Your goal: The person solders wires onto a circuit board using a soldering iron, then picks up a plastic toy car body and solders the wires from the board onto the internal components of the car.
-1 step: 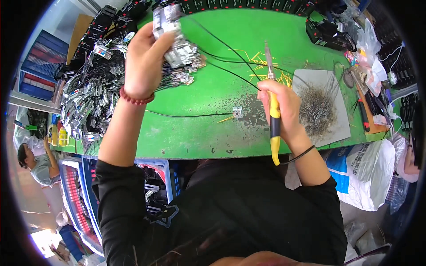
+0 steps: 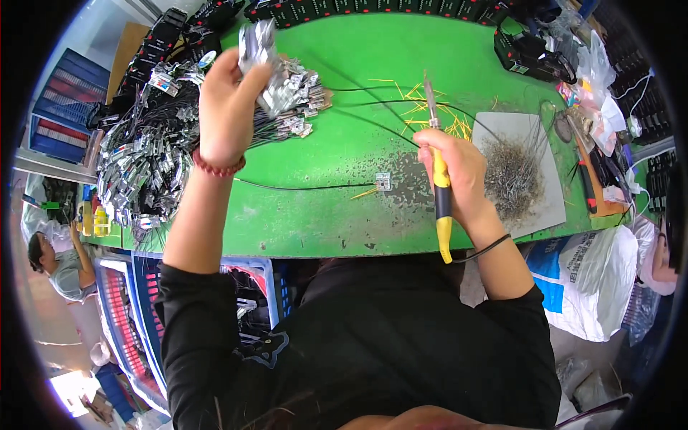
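My left hand (image 2: 228,100) is raised at the upper left, its fingers closed round a bundle of silvery metal-and-plastic parts (image 2: 261,64), blurred by motion. Black cables run from near that bundle towards my right hand (image 2: 459,168). This hand grips a yellow-and-black soldering iron (image 2: 443,190), its metal tip pointing away from me. The cable ends seem to meet its thumb and fingers; whether they are pinched there I cannot tell. Between the hands, a small silvery part (image 2: 384,181) lies on the green table (image 2: 308,222) with a black cable and short yellow wires.
A big heap of silvery parts with cables (image 2: 143,168) covers the table's left. Loose yellow sticks (image 2: 416,97) lie in the middle. A pale board (image 2: 552,208) with wire scraps is at right. Black boxes (image 2: 373,7) line the back. Another person (image 2: 61,265) is far left.
My left hand has shifted slightly left and down with the bundle of parts, which has tilted. My right hand has hardly moved with the soldering iron.
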`<state>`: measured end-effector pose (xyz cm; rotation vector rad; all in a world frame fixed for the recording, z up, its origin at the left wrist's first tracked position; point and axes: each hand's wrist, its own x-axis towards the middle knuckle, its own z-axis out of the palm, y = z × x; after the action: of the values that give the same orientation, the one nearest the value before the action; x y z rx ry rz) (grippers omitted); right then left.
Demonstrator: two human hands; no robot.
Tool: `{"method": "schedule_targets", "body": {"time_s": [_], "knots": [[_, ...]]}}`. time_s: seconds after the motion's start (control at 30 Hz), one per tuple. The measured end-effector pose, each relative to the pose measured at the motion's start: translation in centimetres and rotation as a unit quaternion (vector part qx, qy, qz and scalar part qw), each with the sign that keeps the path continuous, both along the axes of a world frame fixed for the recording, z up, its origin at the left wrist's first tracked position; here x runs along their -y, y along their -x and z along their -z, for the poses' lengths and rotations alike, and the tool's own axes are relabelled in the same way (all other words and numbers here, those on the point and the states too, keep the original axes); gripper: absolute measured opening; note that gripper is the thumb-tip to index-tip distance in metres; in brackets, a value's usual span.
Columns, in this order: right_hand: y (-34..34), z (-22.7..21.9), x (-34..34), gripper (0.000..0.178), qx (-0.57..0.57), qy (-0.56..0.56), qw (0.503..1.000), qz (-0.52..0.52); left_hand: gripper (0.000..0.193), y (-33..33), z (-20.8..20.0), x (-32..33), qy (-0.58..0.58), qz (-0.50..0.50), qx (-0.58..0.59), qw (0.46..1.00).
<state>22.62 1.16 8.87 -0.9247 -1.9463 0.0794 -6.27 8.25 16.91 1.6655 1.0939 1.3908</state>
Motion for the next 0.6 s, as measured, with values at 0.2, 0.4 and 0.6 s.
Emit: {"method": "schedule_targets", "body": {"time_s": [0.2, 0.4, 0.6], "knots": [[-0.2, 3.8, 0.8, 0.03, 0.1, 0.134, 0.984, -0.058, 0.024, 5.1, 13.3, 4.5, -0.004, -0.226, -0.215, 0.95], [2.0, 5.3, 2.7, 0.03, 0.069, 0.132, 0.989, -0.018, 0.036, 5.1, 13.4, 7.6, 0.064, -0.31, -0.4, 0.86], [3.7, 6.1, 2.9, 0.028, -0.171, 0.341, 0.922, -0.063, 0.036, -2.9, 9.6, 7.5, -0.12, -0.062, -0.379, 0.915]]}}
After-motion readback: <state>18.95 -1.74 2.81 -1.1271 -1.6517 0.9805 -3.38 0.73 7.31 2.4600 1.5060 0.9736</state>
